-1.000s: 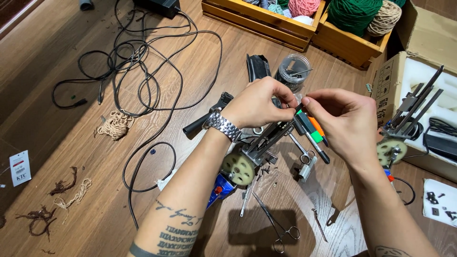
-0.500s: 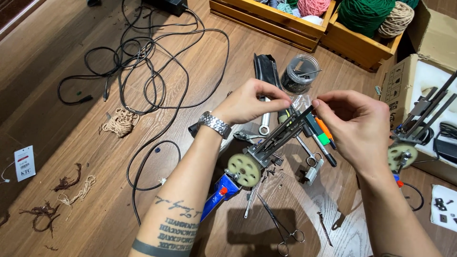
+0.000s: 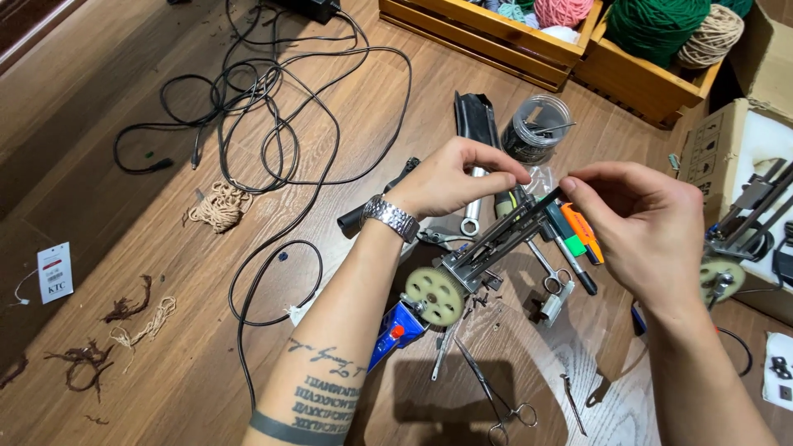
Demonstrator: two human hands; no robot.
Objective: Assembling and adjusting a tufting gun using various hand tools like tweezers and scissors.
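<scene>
A hand-held machine with a cream gear (image 3: 434,296), a blue body (image 3: 395,330) and a long metal rail (image 3: 496,244) lies tilted on the wooden floor, its front end raised toward the upper right. My left hand (image 3: 454,177), with a metal watch (image 3: 390,217) on the wrist, curls over that front end, fingertips pinched at it. Across from it, my right hand (image 3: 640,227) pinches the black tip of the rail between thumb and forefinger. A small clear plastic bag (image 3: 541,175) shows between the two hands. What the fingertips hold beyond the tip is hidden.
Black cables (image 3: 273,124) sprawl at upper left. A clear jar of metal parts (image 3: 535,128), a wrench (image 3: 471,216), orange and green markers (image 3: 578,231) and scissors (image 3: 500,400) lie around the machine. Wooden crates (image 3: 496,37) of yarn stand behind; a cardboard box (image 3: 719,140) holds another machine at right.
Both hands stay at the machine's front end. A small gap has opened between them, with the right fingertips now pinching the black tip. The view has shifted slightly.
</scene>
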